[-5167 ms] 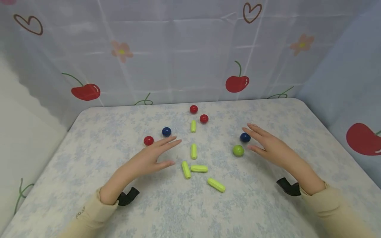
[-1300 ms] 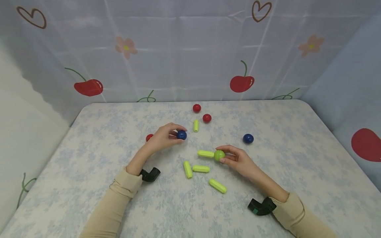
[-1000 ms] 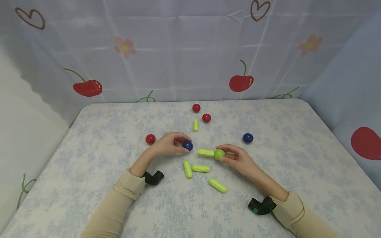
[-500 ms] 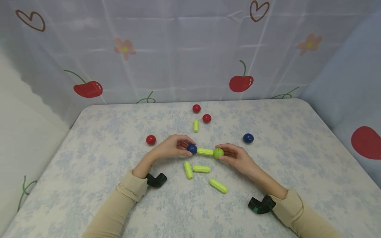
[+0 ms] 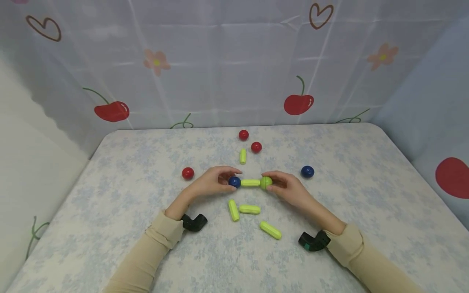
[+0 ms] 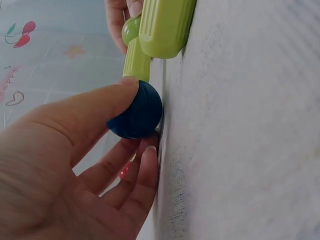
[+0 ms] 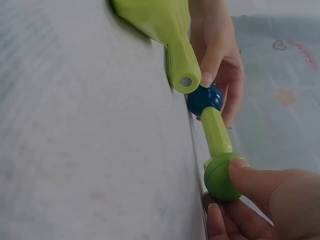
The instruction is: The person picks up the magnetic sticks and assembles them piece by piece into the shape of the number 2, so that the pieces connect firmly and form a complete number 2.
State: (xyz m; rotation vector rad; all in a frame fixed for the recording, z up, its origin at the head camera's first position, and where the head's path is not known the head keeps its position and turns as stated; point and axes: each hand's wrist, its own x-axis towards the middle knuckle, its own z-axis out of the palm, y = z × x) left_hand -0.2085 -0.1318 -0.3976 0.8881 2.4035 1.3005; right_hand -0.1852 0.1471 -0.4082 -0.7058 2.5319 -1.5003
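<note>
My left hand [image 5: 210,182] pinches a glossy blue ball [image 5: 235,182] between thumb and fingers. Opposite it, my right hand [image 5: 289,188] pinches a green ball [image 5: 266,182]. A ribbed yellow-green rod [image 5: 250,183] lies between the two balls, one at each end, all in a line just at the tabletop. The left wrist view shows the blue ball [image 6: 139,112] against the rod's end [image 6: 137,60]. In the right wrist view the thumb presses on the green ball [image 7: 221,176], which touches the same rod [image 7: 216,132].
Nearer the person lie three loose rods [image 5: 250,209]; one [image 7: 185,75] shows a round metal disc in its end. Another rod [image 5: 243,156] lies farther back, near two red balls [image 5: 256,147]. A red ball [image 5: 188,173] sits at left, a blue ball [image 5: 307,171] at right.
My left hand has brought the blue ball rightward and nearer, against the rod's free end. My right hand has shifted slightly left and away from the person with the green ball and rod.
</note>
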